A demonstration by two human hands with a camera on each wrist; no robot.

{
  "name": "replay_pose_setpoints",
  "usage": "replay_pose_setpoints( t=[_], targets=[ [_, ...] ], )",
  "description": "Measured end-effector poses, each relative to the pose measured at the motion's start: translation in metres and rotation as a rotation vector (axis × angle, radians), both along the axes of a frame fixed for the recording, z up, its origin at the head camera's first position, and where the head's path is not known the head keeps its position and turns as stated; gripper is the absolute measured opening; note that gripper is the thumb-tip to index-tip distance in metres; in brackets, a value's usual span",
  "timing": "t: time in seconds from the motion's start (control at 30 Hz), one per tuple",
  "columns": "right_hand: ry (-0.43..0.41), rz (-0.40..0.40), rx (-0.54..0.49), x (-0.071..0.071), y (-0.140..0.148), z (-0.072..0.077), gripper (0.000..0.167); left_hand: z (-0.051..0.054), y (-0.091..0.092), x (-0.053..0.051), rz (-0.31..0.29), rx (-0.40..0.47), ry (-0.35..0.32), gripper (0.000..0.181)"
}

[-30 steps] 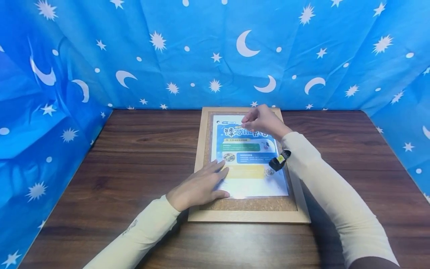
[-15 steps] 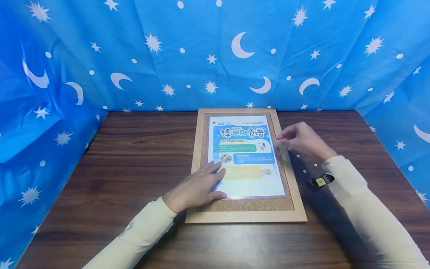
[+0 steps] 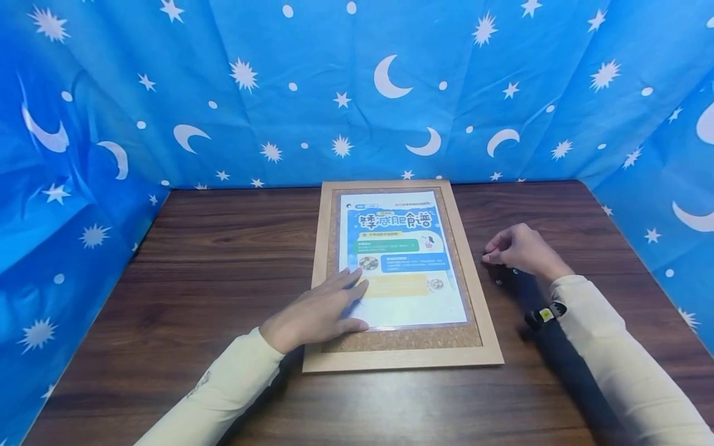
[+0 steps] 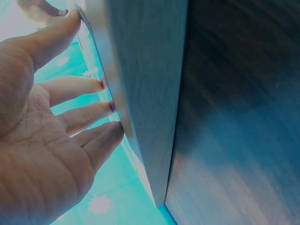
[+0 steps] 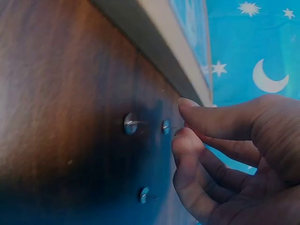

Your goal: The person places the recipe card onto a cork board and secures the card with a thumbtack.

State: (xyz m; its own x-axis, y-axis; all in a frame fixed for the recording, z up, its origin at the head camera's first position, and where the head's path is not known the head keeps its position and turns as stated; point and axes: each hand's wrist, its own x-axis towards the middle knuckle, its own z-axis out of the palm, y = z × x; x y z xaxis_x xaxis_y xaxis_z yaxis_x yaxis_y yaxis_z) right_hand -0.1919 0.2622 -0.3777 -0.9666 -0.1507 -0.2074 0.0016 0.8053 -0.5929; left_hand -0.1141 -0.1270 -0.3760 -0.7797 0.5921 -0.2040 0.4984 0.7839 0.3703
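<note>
We are looking at a glossy white sheet (image 3: 401,260) bearing a dark title over blue, green and yellow panels; it is lying on a cork board (image 3: 401,357) with a pale wooden frame, which is reaching the table's (image 3: 223,260) far edge. Our left hand (image 3: 318,313) is resting, fingers spread, on the sheet. To the board's right, three silver tacks (image 5: 129,124) are pointing upward; our right hand's (image 3: 527,251) fingers are curling beside one, whether gripping we cannot tell.
</note>
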Motion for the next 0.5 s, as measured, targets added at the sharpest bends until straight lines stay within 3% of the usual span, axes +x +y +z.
replay_pose_setpoints(
  t=[0.27,0.5],
  targets=[
    [-0.005,-0.056,-0.008,-0.001,0.002,-0.011,0.013,0.000,-0.002,0.000,-0.006,0.006,0.001,0.074],
    [0.040,-0.073,-0.040,-0.002,0.000,-0.010,0.013,0.000,-0.002,0.000,-0.016,0.008,0.008,0.074]
  ],
)
